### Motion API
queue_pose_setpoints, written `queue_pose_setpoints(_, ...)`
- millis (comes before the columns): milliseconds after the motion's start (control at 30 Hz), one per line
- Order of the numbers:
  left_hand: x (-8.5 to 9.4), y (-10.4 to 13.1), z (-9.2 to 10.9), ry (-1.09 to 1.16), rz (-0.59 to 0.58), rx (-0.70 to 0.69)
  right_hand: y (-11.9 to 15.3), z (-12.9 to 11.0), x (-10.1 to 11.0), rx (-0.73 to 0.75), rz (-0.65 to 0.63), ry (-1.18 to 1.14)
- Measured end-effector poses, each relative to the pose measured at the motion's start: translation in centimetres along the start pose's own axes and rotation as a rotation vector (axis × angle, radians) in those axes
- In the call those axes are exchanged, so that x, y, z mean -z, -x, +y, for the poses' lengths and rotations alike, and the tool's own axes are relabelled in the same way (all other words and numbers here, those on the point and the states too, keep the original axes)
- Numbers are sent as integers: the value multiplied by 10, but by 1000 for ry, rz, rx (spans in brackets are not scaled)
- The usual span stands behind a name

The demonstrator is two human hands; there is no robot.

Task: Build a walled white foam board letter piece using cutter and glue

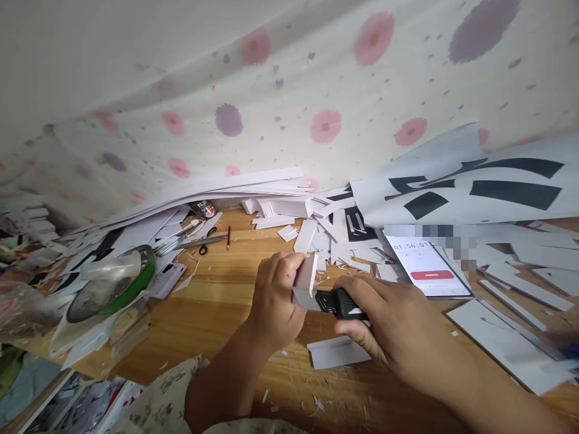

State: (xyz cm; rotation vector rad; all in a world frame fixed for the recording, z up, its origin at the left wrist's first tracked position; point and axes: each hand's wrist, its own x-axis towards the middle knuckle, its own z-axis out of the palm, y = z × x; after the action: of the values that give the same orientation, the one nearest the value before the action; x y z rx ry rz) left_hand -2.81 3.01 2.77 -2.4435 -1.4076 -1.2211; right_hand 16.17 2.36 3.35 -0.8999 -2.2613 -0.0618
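Note:
My left hand [275, 295] is closed around a small white board piece [306, 274], which stands up from its fingers. In my right hand [393, 319] is a black utility knife [341, 303], its blade [305, 298] pointing left. The blade lies against the lower edge of the white piece, close to my left fingers; whether it cuts into the piece I cannot tell. Below the knife, a flat white strip [337, 352] rests on the wooden table [199, 343], with tiny white shavings around it.
Scissors [205, 244] and a pencil [228, 238] lie at the back left, near a green-rimmed round lid [131, 295] and a pale phone [168, 280]. A lit tablet or phone [425, 265] stands right, among many white offcuts [520, 283]. A printed sheet [452, 187] curls behind.

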Motion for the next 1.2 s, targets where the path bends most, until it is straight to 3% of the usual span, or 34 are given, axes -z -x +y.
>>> queue_pose_setpoints(300, 2, 1, 4, -12, 27, -101, -2, 9, 0, -46, 24, 67)
queue_pose_setpoints(633, -1, -1, 2, -24, -2, -62, -3, 19, -5, -142, -21, 50)
queue_pose_setpoints(767, -1, 1, 1, 4, 11, -97, -6, 24, -6, -255, -128, 81)
queue_pose_setpoints(967, 4, 5, -2, 122, 47, -139, -16, 31, -16, -420, -422, 216)
queue_pose_setpoints(1100, 0, 9, -13, 397, 67, -66, -18, 36, -27, -389, -474, 186)
queue_pose_setpoints(1200, -6, 12, -20, 492, 103, 9, -16, 38, -26, -332, -422, 135)
